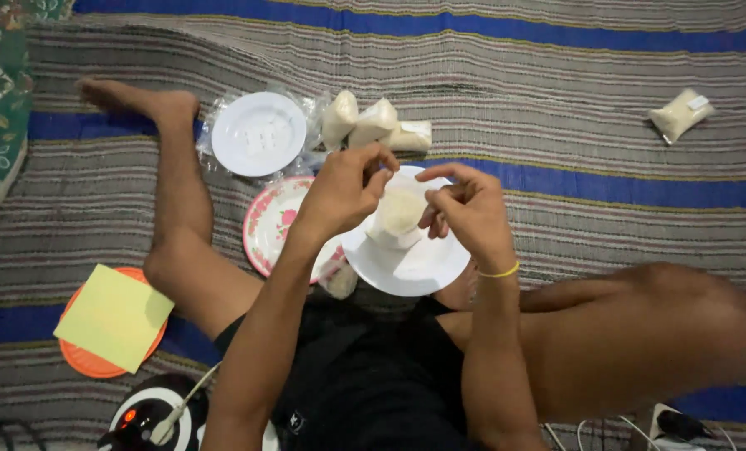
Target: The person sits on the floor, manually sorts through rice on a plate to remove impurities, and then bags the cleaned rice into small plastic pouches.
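Clear plastic, filled with a pale grainy powder, is what both hands work on: a small bag held up over the white plate at the picture's centre, likely so that anything spilling lands on the plate and not on the mat. The left hand comes in from seven o'clock, wrist bent, thumb and forefinger pinched together on the bag's top edge at its eleven o'clock corner; the other fingers curl loosely behind. The right hand comes in from five o'clock, its fingers closed on the bag's mouth at the two o'clock side, forefinger stretched out along the top as if to keep the opening taut. A yellow band circles that wrist. Both forearms rise steeply from the lap, elbows tucked near the body, which steadies the fine finger work.

Outward, at nine o'clock of the white plate and partly under it, lies a flowered plate with a pink rim. At twelve o'clock three filled bags rest together, tied off by the look of them, and at eleven o'clock a second white plate sits on a heap of empty plastic bags. One more filled bag lies well apart at two o'clock. At eight o'clock a yellow sheet covers an orange lid. All rests on a striped mat on the floor.
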